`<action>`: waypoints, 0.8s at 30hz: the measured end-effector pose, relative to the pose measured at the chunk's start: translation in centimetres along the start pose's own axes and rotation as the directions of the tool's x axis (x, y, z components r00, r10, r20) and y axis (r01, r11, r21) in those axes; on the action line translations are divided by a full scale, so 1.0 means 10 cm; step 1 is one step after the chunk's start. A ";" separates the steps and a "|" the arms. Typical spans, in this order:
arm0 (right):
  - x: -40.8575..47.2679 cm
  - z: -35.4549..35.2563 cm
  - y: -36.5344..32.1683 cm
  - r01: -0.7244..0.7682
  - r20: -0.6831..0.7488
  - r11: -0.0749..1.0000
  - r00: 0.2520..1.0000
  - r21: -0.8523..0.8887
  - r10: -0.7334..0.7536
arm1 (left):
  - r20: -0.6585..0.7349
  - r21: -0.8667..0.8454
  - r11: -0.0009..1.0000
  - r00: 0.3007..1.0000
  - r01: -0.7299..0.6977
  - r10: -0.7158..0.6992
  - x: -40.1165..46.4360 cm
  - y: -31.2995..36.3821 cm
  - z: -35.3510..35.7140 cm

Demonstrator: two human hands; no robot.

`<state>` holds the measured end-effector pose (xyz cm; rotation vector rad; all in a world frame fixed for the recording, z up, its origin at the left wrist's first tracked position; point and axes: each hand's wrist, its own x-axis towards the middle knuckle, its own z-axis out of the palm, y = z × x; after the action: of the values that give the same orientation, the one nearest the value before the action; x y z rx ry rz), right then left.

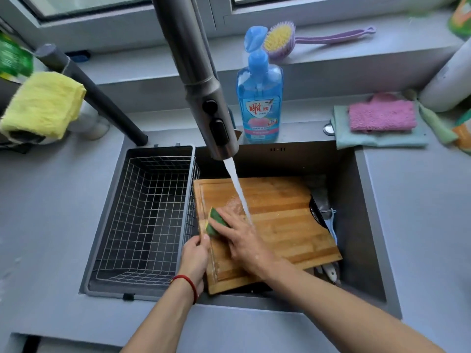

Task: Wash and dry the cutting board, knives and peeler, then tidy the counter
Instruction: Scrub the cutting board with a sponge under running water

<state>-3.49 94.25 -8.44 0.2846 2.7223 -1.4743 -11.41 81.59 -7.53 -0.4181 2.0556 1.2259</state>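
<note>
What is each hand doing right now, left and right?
Left hand: grips the left edge of the rectangular wooden cutting board.
Right hand: straight fingers press the green and yellow sponge onto that board.

Soft window daylight, warped blurry edges

Your left hand (195, 253) grips the near-left edge of the wooden cutting board (280, 220), which lies tilted in the sink (362, 225). Your right hand (239, 238) presses a green sponge (215, 221) onto the board's left side while water from the faucet (214, 118) strikes the board just beside it. A wire basket (142, 212) sits left; a blue soap bottle (260, 98) stands at the far rim.
</note>
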 end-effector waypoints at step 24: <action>-0.64 -0.03 -0.07 -0.408 -0.320 0.900 0.841 0.156 0.436 | 0.057 0.081 0.997 0.998 -0.017 0.013 -0.05 0.29 -0.01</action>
<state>2.72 93.20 -6.94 1.1742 2.5845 -1.5145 -12.80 82.88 -5.28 -0.3273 2.0563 1.1454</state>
